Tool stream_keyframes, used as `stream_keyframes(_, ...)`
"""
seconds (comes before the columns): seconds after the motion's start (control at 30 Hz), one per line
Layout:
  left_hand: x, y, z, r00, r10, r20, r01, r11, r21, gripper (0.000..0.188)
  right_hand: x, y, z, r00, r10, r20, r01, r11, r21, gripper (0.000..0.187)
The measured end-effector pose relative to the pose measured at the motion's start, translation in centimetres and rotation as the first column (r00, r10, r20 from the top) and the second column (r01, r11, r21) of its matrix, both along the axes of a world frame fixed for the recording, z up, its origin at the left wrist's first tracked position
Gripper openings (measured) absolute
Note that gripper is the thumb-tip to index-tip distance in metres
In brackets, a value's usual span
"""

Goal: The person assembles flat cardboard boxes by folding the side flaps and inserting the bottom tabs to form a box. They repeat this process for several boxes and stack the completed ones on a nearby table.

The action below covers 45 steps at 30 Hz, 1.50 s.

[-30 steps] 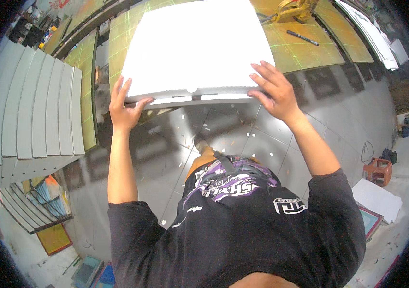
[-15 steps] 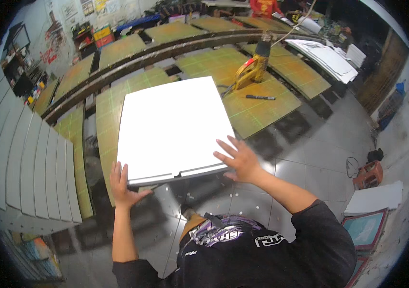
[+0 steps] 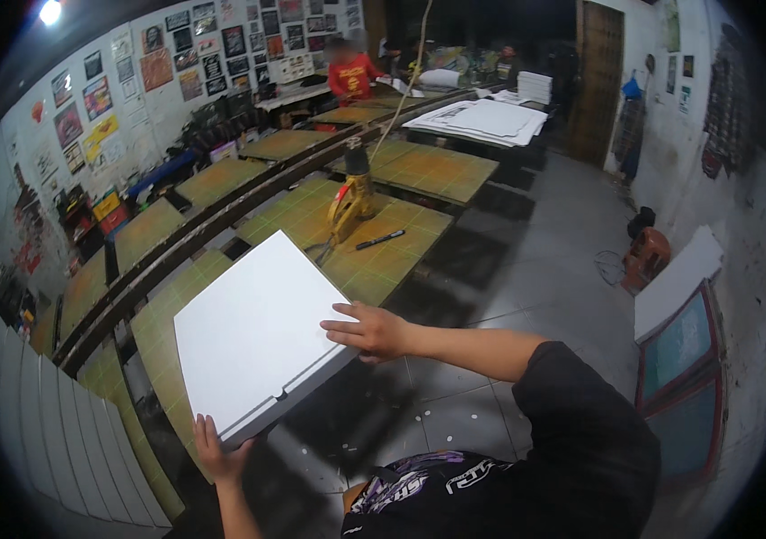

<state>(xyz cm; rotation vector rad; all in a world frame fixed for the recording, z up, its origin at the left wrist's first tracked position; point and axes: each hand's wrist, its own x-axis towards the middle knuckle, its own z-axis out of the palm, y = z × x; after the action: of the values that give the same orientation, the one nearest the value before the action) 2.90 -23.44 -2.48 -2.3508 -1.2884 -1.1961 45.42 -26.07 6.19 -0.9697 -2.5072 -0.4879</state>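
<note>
A flat white cardboard box [image 3: 257, 332] with its lid closed lies over a green-and-orange board [image 3: 156, 314]; whether it rests fully on the board I cannot tell. My left hand [image 3: 218, 454] holds the box's near left corner, fingers up along the side and thumb at the front wall. On the opposite side, my right hand [image 3: 367, 332] grips the near right corner, fingers spread over the lid's edge and thumb lower down. A small notch shows in the middle of the front edge. Beyond the box, a yellow heat gun [image 3: 351, 208] stands beside a black marker [image 3: 380, 240].
Tall stacked white boxes [image 3: 50, 422] rise close on my left. Several more boards [image 3: 423, 171] line a long dark rail [image 3: 212, 211]. White sheets [image 3: 482, 121] lie at the far right end. A person in red [image 3: 351, 76] stands at the back. Framed screens [image 3: 679, 359] lean at the right wall.
The view has lifted, bringing the far wall into sight. In the picture the box has turned, its front edge now slanting up to the right. Both hands stay on it.
</note>
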Motion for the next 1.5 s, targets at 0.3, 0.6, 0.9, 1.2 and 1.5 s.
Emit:
stream_keyframes(0.3, -3.2, -2.4, 12.4, 0.995, -0.087, -0.051, 0.100, 0.901, 0.423, 0.068, -4.6, -6.0, 7.5, 0.994, -0.098, -0.046, 0.109, 0.881, 0.460, 0.037)
stream_keyframes(0.6, -8.3, -11.1, 26.3, 0.995, -0.015, -0.095, 0.079, 0.688, 0.722, 0.056, -13.5, -14.0, 13.4, 0.900, -0.146, -0.410, 0.413, 0.582, 0.700, 0.045)
stream_keyframes(0.9, -17.0, -15.8, 38.0, 0.999, 0.031, -0.008, -0.008, 0.475, 0.880, 0.058, -22.4, -15.7, 22.5, 0.899, -0.020, -0.438, 0.422, 0.313, 0.851, 0.054)
stream_keyframes(1.2, -29.1, -21.0, 34.6, 0.915, 0.058, 0.399, -0.360, 0.562, 0.744, 0.079, -44.5, -13.0, 42.3, 0.903, 0.153, -0.401, 0.281, 0.494, 0.822, 0.057)
stream_keyframes(1.5, -34.7, -25.3, 22.2, 0.807, 0.441, 0.394, -0.583, 0.704, 0.405, 0.067, -59.2, -10.5, 44.9, 0.962, -0.070, -0.263, 0.163, 0.922, 0.351, 0.066)
